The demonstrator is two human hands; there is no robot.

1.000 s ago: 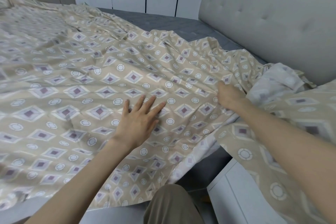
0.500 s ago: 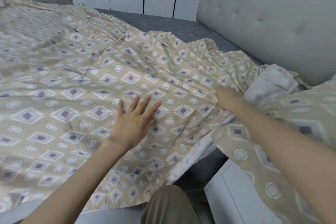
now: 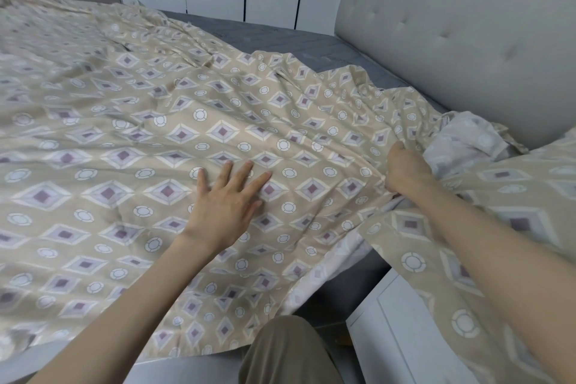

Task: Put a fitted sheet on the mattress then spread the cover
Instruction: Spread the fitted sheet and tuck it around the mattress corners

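The patterned sheet (image 3: 218,121) is lying rumpled over the grey mattress (image 3: 280,40), its length running leftward from the headboard (image 3: 452,50), leaving the far headboard corner bare. The left hand (image 3: 227,203) is pressing flat on it, fingers spread; the right hand (image 3: 405,171) is gripping a bunched fold at the near headboard corner, beside a white cabinet (image 3: 389,337).

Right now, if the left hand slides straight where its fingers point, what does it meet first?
Probably the wrinkled folds of the patterned sheet, on which the left hand lies flat; beyond them bare grey mattress. Depth is unclear.
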